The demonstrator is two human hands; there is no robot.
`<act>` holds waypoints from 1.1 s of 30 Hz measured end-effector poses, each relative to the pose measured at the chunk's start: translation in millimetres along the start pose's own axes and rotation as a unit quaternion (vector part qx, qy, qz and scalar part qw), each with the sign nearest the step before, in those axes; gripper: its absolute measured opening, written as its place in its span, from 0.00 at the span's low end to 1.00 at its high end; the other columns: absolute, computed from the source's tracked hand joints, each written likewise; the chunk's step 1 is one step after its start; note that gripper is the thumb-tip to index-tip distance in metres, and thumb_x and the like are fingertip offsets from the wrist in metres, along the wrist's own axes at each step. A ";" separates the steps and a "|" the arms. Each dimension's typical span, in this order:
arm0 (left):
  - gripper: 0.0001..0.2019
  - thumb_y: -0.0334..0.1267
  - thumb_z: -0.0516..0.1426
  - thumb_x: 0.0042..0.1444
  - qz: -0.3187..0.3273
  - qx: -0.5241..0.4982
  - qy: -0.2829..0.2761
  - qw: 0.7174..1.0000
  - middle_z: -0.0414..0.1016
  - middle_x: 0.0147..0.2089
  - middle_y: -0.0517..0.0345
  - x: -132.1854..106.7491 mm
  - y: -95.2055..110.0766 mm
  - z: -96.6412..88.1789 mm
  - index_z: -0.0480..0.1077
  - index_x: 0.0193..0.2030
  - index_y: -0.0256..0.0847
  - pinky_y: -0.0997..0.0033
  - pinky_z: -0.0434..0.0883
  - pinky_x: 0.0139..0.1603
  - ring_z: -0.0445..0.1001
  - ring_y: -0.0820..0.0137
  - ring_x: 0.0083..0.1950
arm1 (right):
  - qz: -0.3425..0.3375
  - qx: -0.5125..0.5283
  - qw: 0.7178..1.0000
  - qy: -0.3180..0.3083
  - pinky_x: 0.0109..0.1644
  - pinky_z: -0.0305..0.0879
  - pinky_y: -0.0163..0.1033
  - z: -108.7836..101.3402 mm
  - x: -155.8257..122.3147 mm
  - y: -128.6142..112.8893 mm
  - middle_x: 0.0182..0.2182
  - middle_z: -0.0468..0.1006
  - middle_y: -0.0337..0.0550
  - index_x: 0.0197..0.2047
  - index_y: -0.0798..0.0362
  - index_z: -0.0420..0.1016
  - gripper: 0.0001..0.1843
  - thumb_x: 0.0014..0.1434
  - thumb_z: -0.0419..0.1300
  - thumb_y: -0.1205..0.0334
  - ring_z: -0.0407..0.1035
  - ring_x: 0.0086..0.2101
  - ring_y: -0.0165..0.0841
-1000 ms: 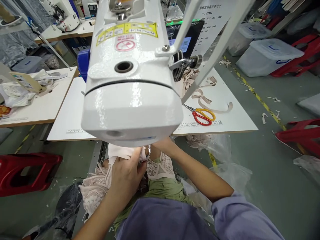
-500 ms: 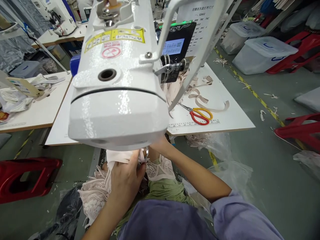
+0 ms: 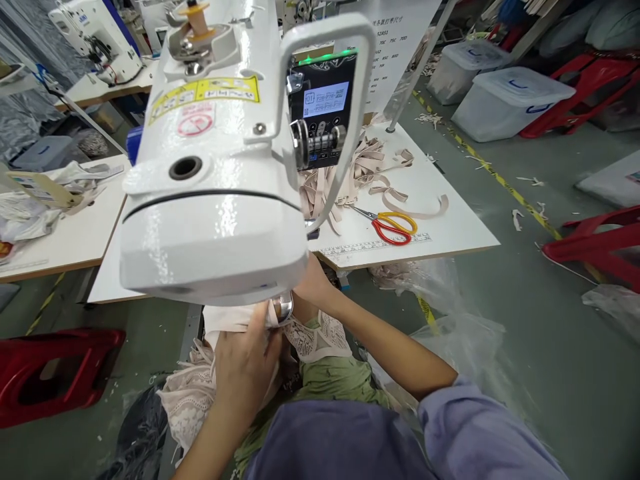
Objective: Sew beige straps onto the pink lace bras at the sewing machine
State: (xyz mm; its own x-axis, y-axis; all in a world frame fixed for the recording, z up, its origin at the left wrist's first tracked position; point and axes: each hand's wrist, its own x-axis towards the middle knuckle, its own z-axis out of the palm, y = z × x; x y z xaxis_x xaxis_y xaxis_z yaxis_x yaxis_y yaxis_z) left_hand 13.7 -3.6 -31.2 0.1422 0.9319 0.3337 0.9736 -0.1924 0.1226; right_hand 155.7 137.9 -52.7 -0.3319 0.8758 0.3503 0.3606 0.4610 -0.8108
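A white sewing machine head (image 3: 215, 193) fills the middle of the view and hides the needle area. Under its front edge lies a pale pink lace garment (image 3: 195, 393). My left hand (image 3: 245, 367) rests on that fabric with its fingers pressed down against it, just below the machine. My right hand (image 3: 313, 283) reaches in under the machine from the right; its fingers are hidden behind the casing. A shiny metal part (image 3: 283, 307) shows between the two hands.
Red and yellow scissors (image 3: 395, 227) lie on the white table (image 3: 450, 227) to the right, beside loose beige strips (image 3: 360, 173). A control panel (image 3: 325, 113) glows behind the machine. Red stools (image 3: 45, 373) stand left and right. Clear lidded bins (image 3: 505, 100) sit on the floor.
The view has swung, so the machine head sits further left and the control panel and strips show more. Both hands stay at the fabric under the machine.
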 end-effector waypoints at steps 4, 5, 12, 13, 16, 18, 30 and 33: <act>0.31 0.38 0.60 0.61 0.010 -0.030 -0.003 0.999 0.77 0.55 0.39 1.0 3.3 2.3 0.59 0.70 0.41 0.53 0.75 0.46 0.76 0.45 0.54 | 0.049 0.117 0.991 0.042 0.45 0.73 0.47 -2.5 -5.6 -1.7 0.38 0.76 0.46 0.49 0.50 0.70 0.13 0.63 0.58 0.56 0.71 0.36 0.39; 0.31 0.37 0.60 0.61 0.013 -0.036 -0.004 0.999 0.76 0.56 0.39 1.4 3.5 2.5 0.58 0.70 0.41 0.52 0.74 0.48 0.75 0.45 0.56 | 0.053 0.140 0.987 0.051 0.46 0.72 0.47 -3.4 -7.9 -2.0 0.38 0.76 0.45 0.50 0.50 0.70 0.14 0.63 0.58 0.55 0.71 0.36 0.39; 0.31 0.42 0.59 0.63 -0.005 -0.023 0.059 0.998 0.76 0.52 0.34 -8.5 -3.9 9.2 0.56 0.69 0.33 0.54 0.75 0.43 0.77 0.47 0.49 | 0.096 0.253 0.960 0.071 0.43 0.71 0.40 -4.8 -30.5 -3.6 0.47 0.73 0.46 0.55 0.49 0.67 0.18 0.65 0.58 0.53 0.65 0.32 0.31; 0.34 0.44 0.59 0.63 -0.015 -0.020 0.075 0.997 0.76 0.52 0.32 -11.1 -4.0 11.4 0.54 0.70 0.30 0.55 0.75 0.44 0.78 0.47 0.48 | 0.102 0.268 0.956 0.066 0.43 0.70 0.39 -5.2 -34.5 -4.2 0.46 0.72 0.45 0.55 0.49 0.67 0.17 0.65 0.58 0.53 0.64 0.31 0.30; 0.40 0.49 0.59 0.63 -0.043 -0.013 0.073 0.996 0.75 0.53 0.29 -16.3 -2.6 17.2 0.47 0.73 0.27 0.56 0.75 0.43 0.78 0.48 0.48 | 0.127 0.287 0.949 0.043 0.41 0.69 0.38 -8.4 -47.2 -7.0 0.43 0.71 0.44 0.53 0.50 0.67 0.17 0.66 0.57 0.50 0.63 0.31 0.30; 0.42 0.49 0.58 0.63 -0.047 -0.021 0.065 0.997 0.73 0.56 0.27 -18.0 0.2 19.3 0.44 0.74 0.27 0.55 0.75 0.43 0.78 0.47 0.49 | 0.144 0.288 0.946 0.020 0.40 0.69 0.38 -11.3 -56.4 -9.9 0.42 0.71 0.44 0.52 0.51 0.67 0.18 0.66 0.57 0.47 0.65 0.33 0.31; 0.41 0.42 0.57 0.65 0.042 -0.264 -0.059 0.962 0.80 0.51 0.38 -72.5 64.9 8.9 0.38 0.76 0.32 0.63 0.80 0.39 0.82 0.57 0.46 | 0.244 0.312 0.916 -0.061 0.35 0.63 0.36 -36.3 -130.3 -25.5 0.31 0.74 0.40 0.38 0.54 0.75 0.21 0.62 0.60 0.43 0.66 0.32 0.32; 0.20 0.35 0.54 0.67 -0.003 -0.362 -0.102 0.927 0.78 0.29 0.63 -63.4 47.9 -9.7 0.62 0.65 0.44 0.77 0.73 0.27 0.76 0.72 0.26 | 0.286 0.362 0.882 -0.095 0.30 0.58 0.33 -47.2 -136.0 -25.4 0.29 0.72 0.39 0.38 0.56 0.75 0.23 0.60 0.62 0.41 0.63 0.28 0.29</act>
State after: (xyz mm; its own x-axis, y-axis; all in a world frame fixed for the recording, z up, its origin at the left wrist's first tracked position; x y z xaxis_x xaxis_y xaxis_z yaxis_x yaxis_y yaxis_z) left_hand 49.6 -74.9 -37.4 0.2402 0.9579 0.1575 0.6095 -0.2750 0.7436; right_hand 232.9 13.8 -57.6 -0.4405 0.8645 -0.2419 -0.1124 -0.3204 -0.9406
